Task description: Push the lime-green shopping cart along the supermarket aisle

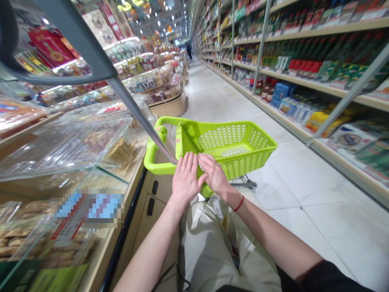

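Left hand [185,180] and right hand [215,174] laid flat on near rim of lime-green plastic basket [243,162], fingers extended, no pinch seen. Glass display counter [60,146] seen left of basket, bottle shelving [328,87] right of it.

1. Tall beige metal shelves [304,83] packed with bottled and boxed groceries line the right of the frame.
2. Glass-topped display counters [60,150] run along the left.
3. Glossy white floor tiles [319,202] fill the lower right.
4. Small bright ceiling lights [158,18] glow at upper centre.
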`<action>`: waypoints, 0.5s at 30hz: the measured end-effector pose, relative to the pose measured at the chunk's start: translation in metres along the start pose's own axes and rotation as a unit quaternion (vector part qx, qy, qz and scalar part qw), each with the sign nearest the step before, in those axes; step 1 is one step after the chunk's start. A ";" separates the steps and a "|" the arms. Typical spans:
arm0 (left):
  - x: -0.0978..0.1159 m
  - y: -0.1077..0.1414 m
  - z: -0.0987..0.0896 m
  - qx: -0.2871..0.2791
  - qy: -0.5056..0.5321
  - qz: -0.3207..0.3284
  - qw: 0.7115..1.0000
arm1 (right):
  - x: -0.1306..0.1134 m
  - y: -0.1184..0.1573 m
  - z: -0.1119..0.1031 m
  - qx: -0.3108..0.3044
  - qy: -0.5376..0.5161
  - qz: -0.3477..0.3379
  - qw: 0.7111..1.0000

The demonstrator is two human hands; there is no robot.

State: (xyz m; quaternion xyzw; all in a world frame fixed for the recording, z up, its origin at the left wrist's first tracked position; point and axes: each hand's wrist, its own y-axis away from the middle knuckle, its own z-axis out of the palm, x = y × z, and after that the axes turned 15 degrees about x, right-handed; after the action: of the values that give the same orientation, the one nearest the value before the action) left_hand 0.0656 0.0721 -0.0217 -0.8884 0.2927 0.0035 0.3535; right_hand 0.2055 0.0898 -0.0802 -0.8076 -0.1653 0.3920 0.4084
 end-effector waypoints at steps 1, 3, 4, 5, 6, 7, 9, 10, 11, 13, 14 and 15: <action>-0.002 -0.001 0.001 -0.004 -0.002 0.000 1.000 | 0.002 0.001 0.000 0.002 0.001 -0.004 1.000; -0.003 0.000 0.002 -0.007 -0.003 -0.004 1.000 | 0.009 0.005 -0.002 0.013 0.003 -0.010 1.000; -0.003 0.000 0.002 -0.006 -0.003 -0.007 1.000 | 0.013 0.007 -0.003 0.020 0.005 -0.012 1.000; -0.003 0.001 0.002 -0.005 -0.003 -0.009 1.000 | 0.018 0.010 -0.005 0.028 0.006 -0.012 1.000; -0.002 0.001 0.001 -0.003 -0.003 -0.011 1.000 | 0.022 0.012 -0.006 0.036 0.009 -0.012 0.999; -0.001 0.002 0.000 -0.002 -0.002 -0.011 1.000 | 0.026 0.015 -0.009 0.042 0.012 -0.011 0.999; -0.001 0.002 -0.001 0.000 -0.003 -0.012 1.000 | 0.033 0.019 -0.014 0.053 0.023 -0.006 0.998; -0.001 0.002 -0.001 0.000 -0.003 -0.013 1.000 | 0.036 0.020 -0.016 0.057 0.028 -0.001 0.998; -0.001 0.003 -0.001 0.000 -0.004 -0.015 1.000 | 0.037 0.021 -0.018 0.059 0.033 0.005 0.998; -0.001 0.003 0.000 0.001 -0.007 -0.019 1.000 | 0.037 0.020 -0.018 0.062 0.041 0.023 0.997; -0.001 0.004 0.000 0.001 -0.008 -0.022 1.000 | 0.034 0.018 -0.017 0.061 0.043 0.034 0.997; -0.001 0.004 0.000 0.000 -0.009 -0.024 1.000 | 0.031 0.016 -0.015 0.056 0.042 0.043 0.997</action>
State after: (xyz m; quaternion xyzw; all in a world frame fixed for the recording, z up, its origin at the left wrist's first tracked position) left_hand 0.0624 0.0704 -0.0241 -0.8952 0.2676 0.0033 0.3563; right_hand 0.2354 0.0901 -0.1031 -0.8054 -0.0910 0.3839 0.4424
